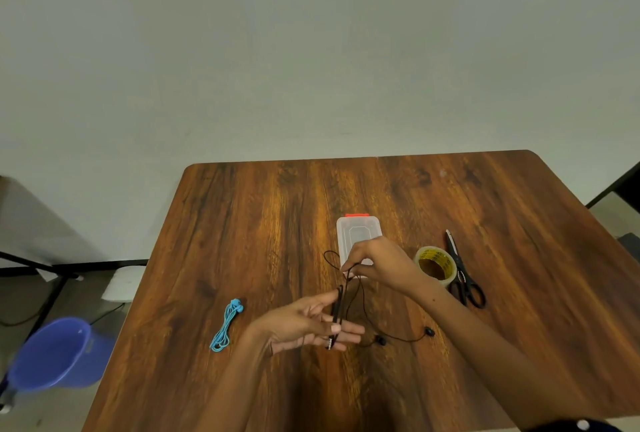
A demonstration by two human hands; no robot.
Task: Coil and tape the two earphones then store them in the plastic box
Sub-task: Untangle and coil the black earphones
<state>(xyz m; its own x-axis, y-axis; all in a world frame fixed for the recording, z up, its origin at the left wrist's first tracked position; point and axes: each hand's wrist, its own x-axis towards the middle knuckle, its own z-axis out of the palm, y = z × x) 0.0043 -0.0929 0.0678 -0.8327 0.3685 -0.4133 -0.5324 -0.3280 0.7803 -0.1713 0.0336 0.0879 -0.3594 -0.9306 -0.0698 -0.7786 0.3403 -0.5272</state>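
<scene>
Head view: blue earphone [227, 325] lies coiled on the bench [242, 223]; left hand [308, 326], fingers spread, carries black earphone [337, 310] loops; right hand [375, 263] pinches its cord before the box [358, 229]; tape [434, 265], scissors [462, 270] right

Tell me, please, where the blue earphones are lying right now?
In the head view, the blue earphones lie coiled on the wooden table, left of the left hand, apart from it.

A plain room, perhaps an office or workroom, though the kind is hard to tell: a wood-grain table [381, 189] stands against a bare pale wall [311, 50], with a blue bucket [59, 353] on the floor beside black metal furniture legs [52, 293].
</scene>
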